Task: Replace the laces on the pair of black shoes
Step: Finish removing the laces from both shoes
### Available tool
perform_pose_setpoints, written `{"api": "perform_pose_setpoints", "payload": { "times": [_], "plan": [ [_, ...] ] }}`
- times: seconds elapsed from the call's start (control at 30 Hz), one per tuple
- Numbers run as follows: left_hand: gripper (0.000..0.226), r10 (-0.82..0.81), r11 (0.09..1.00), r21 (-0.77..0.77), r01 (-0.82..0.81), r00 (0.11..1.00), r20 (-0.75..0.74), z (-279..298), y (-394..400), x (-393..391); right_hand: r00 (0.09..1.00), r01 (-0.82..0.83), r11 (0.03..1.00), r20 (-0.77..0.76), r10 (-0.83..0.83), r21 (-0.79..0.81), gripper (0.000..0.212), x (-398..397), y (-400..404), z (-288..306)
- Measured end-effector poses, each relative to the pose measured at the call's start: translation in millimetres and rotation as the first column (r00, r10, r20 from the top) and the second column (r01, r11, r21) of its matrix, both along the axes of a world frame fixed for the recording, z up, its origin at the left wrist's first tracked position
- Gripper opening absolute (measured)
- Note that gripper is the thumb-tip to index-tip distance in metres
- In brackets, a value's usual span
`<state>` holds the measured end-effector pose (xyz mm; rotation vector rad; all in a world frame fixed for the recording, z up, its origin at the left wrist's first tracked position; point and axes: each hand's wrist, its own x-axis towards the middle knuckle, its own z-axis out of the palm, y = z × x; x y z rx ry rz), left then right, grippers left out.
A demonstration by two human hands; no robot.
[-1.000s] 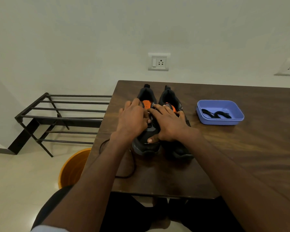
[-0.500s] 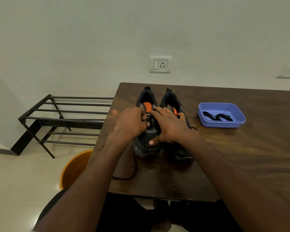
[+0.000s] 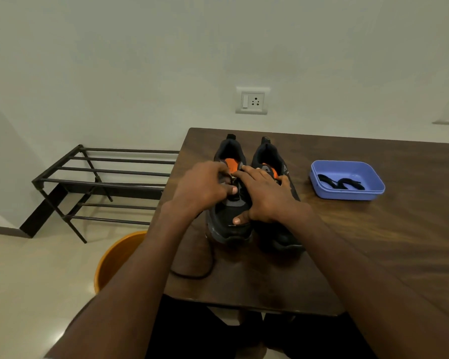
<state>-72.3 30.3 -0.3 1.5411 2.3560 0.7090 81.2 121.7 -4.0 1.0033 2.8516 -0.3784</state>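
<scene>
Two black shoes with orange tongues stand side by side on the wooden table (image 3: 373,242), toes toward me. My left hand (image 3: 202,189) pinches the lace at the upper eyelets of the left shoe (image 3: 231,224). My right hand (image 3: 266,196) lies across both shoes, thumb pressed on the left shoe's toe area and fingers resting over the right shoe (image 3: 278,237). A black lace (image 3: 200,274) trails from the left shoe in a loop on the table near its front edge. The eyelets under my fingers are hidden.
A blue plastic tray (image 3: 347,194) holding black laces (image 3: 341,183) sits to the right of the shoes. On the floor to the left stand a dark metal shoe rack (image 3: 101,182) and an orange bucket (image 3: 114,260). Wall sockets are behind the table.
My left hand has shifted slightly toward me along the left shoe, its fingers now pinched on the lace. The right hand has stayed on the shoes.
</scene>
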Motion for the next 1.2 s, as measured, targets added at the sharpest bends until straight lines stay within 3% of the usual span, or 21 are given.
{"api": "perform_pose_setpoints", "payload": {
  "times": [0.1, 0.2, 0.3, 0.6, 0.8, 0.87, 0.93, 0.97, 1.03, 1.07, 1.1, 1.13, 1.17, 1.2],
  "plan": [
    [0.016, -0.049, 0.999, -0.024, 0.048, 0.999, -0.023, -3.8, 2.7, 2.9, 1.000, -0.002, 1.000, 0.004, 0.002, 0.005, 0.124, 1.2, 0.9, 0.5],
    [0.026, 0.021, 0.998, 0.059, -0.016, 0.996, -0.088, -4.8, 6.6, 2.8, 1.000, -0.003, 1.000, 0.007, 0.003, 0.002, 0.126, -0.7, 0.4, 0.3],
    [0.025, 0.075, 0.997, 0.029, -0.072, 0.986, -0.149, -8.3, 8.6, 3.7, 1.000, 0.003, 1.000, 0.008, -0.003, -0.012, 0.126, -1.7, 0.9, 0.3],
    [0.029, 0.128, 0.987, 0.108, -0.123, 0.991, -0.044, -17.6, 16.7, 8.3, 1.000, 0.008, 0.999, 0.008, -0.008, -0.046, 0.126, -2.1, 1.0, -0.1],
    [0.027, 0.215, 0.974, 0.114, -0.196, 0.959, -0.184, -21.4, 20.7, 20.8, 1.000, 0.010, 0.999, -0.002, -0.010, -0.052, 0.125, -1.9, 1.8, -2.5],
    [0.020, 0.240, 0.962, 0.145, -0.231, 0.970, -0.048, -26.5, 23.0, 20.4, 1.000, 0.007, 0.999, 0.005, -0.007, -0.043, 0.125, -0.6, 2.1, -2.2],
    [0.013, 0.247, 0.929, 0.207, -0.307, 0.930, 0.271, -22.9, 21.1, 19.2, 1.000, 0.001, 0.999, 0.018, 0.000, -0.038, 0.126, -0.3, 2.2, -1.4],
    [0.013, 0.238, 0.897, 0.222, -0.383, 0.840, 0.487, -16.6, 19.2, 20.2, 1.000, -0.003, 0.999, 0.022, 0.004, -0.035, 0.126, -0.5, 2.6, -1.3],
    [0.019, 0.170, 0.826, 0.166, -0.538, 0.520, 0.837, 0.0, 14.6, 24.0, 1.000, -0.008, 0.999, 0.023, 0.009, -0.031, 0.125, -1.3, 3.2, -1.6],
    [0.021, 0.120, 0.811, 0.141, -0.567, 0.398, 0.910, 9.5, 11.8, 25.5, 1.000, -0.008, 0.999, 0.019, 0.009, -0.033, 0.125, -1.3, 3.7, -2.3],
    [0.023, 0.087, 0.810, 0.143, -0.569, 0.358, 0.929, 16.1, 9.6, 24.1, 1.000, -0.011, 0.999, 0.015, 0.011, -0.033, 0.125, -1.5, 3.8, -2.3],
    [0.024, 0.069, 0.816, 0.170, -0.552, 0.386, 0.920, 21.9, 7.2, 23.2, 1.000, -0.012, 0.999, 0.011, 0.012, -0.034, 0.124, -1.2, 3.8, -2.8],
    [0.022, 0.076, 0.821, 0.222, -0.525, 0.487, 0.870, 24.5, 5.1, 19.1, 1.000, -0.013, 0.999, 0.008, 0.013, -0.032, 0.124, -1.0, 3.7, -2.9],
    [0.018, 0.104, 0.837, 0.284, -0.467, 0.646, 0.756, 24.2, 3.9, 12.9, 1.000, -0.014, 0.999, 0.006, 0.014, -0.030, 0.124, -0.6, 3.7, -2.9]
  ]
}}
